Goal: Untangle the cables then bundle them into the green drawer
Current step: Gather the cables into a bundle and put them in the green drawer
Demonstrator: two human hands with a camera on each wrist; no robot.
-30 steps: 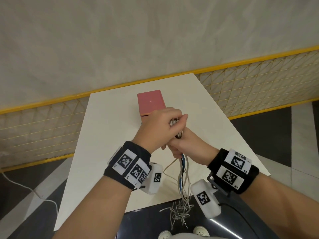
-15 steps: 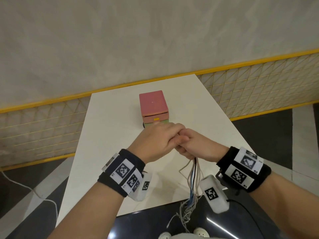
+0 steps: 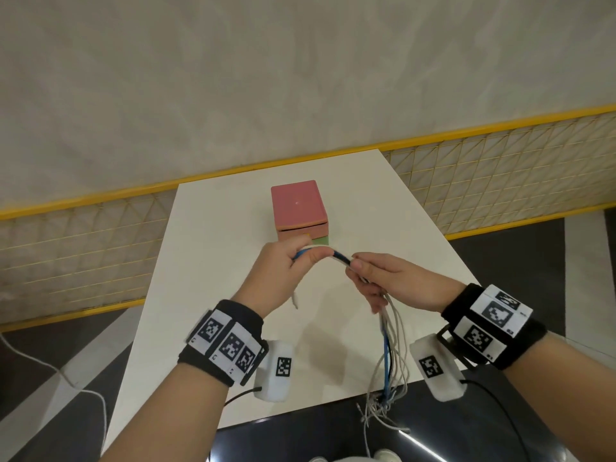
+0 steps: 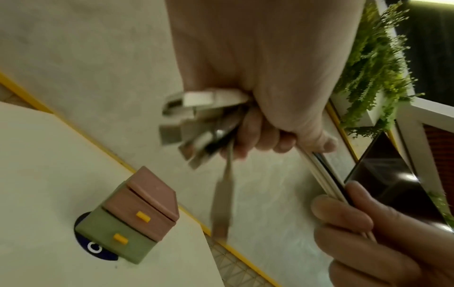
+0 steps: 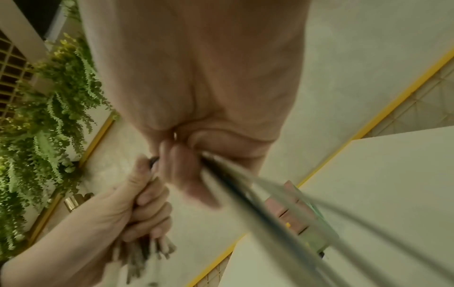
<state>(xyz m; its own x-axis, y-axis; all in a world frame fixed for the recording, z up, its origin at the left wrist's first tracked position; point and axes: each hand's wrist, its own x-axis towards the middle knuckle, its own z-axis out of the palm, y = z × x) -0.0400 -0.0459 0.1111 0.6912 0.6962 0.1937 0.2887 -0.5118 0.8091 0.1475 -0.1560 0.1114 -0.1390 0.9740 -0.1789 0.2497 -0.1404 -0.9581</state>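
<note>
Above the middle of the white surface [image 3: 206, 261], the left hand [image 3: 283, 271] clenches the cables [image 3: 336, 256] at their plug ends while the right hand [image 3: 396, 281] grips them further along, tails dangling past the near edge. Coiling comes next; the green drawer [image 4: 115, 236], near the far edge, looks closed and needs opening.

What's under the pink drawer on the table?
A green drawer with a yellow handle, shut. Beneath that, a dark round sticker shows on the table. Both drawers' contents are hidden.

drawer box [image 3: 298, 210] beyond hands, table [image 3: 213, 261] bare either side
</note>
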